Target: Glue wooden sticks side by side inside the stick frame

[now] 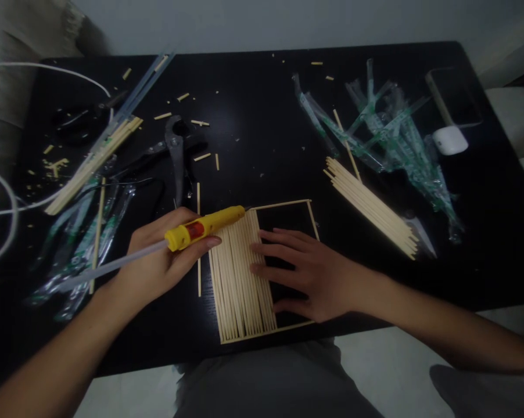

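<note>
My left hand [151,255] is closed around a yellow hot glue gun [221,220]. A long pale glue stick [122,258] juts from its rear. The nozzle points right, at the top edge of a panel of pale wooden chopsticks [236,284] laid side by side; whether it touches is unclear. Thin sticks form a rectangular frame [283,204] around the panel, its right part unfilled. My right hand [316,273] lies with fingers spread, its fingertips on the panel's right-hand sticks. A loose chopstick [198,261] lies left of the panel.
Pliers [175,148] and black scissors [81,119] lie at the left, near a stick bundle [94,165] and a white cable [65,69]. At the right are another bundle of chopsticks [370,209], crumpled plastic wrappers [401,130], a white case [450,140] and a phone [453,96].
</note>
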### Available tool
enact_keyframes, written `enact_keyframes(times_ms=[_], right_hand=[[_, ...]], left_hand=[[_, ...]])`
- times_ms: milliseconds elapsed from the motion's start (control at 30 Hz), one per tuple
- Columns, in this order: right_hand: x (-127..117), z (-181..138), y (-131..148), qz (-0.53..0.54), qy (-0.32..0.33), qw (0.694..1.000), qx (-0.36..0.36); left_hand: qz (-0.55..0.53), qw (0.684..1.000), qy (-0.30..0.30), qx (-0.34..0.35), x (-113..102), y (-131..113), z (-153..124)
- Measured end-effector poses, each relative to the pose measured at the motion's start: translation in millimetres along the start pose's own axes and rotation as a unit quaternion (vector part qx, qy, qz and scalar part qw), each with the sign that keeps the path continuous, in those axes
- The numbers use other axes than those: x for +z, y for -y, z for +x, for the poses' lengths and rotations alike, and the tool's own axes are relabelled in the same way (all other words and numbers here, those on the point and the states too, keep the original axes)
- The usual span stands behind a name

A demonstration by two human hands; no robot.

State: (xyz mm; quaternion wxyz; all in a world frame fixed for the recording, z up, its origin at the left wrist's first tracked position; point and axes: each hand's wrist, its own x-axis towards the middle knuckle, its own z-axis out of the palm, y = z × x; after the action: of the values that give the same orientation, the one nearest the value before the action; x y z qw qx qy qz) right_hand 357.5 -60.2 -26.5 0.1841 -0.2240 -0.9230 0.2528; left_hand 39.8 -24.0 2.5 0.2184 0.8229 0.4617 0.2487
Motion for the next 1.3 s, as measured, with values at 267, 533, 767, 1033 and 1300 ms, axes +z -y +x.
enact_keyframes(times_ms=[267, 533, 767, 1033, 1300], right_hand=[[0.5, -0.3, 0.3, 0.003, 0.003, 1.000, 0.005], [0.4, 0.4, 0.6, 0.007, 0.006, 1.000, 0.010], [-0.1, 0.2, 0.1, 0.008, 0.018, 1.000, 0.017], [1.3, -0.5, -0.5, 0.002, 0.013, 1.000, 0.015], [0.6, -0.1, 0.8, 0.007, 0.016, 1.000, 0.017]], left_hand=[[-0.001, 1.000, 0.014, -0.010, 7.5, -0.1, 5.5], [0.033, 0.999, 0.027, -0.018, 8.6, 4.3, 4.3], [0.029, 0.999, 0.016, -0.014, 2.9, 5.6, 3.9], [0.016, 1.000, 0.020, -0.005, 4.6, 3.9, 9.0], [0.011, 0.999, 0.040, 0.002, 5.2, 2.1, 11.1]])
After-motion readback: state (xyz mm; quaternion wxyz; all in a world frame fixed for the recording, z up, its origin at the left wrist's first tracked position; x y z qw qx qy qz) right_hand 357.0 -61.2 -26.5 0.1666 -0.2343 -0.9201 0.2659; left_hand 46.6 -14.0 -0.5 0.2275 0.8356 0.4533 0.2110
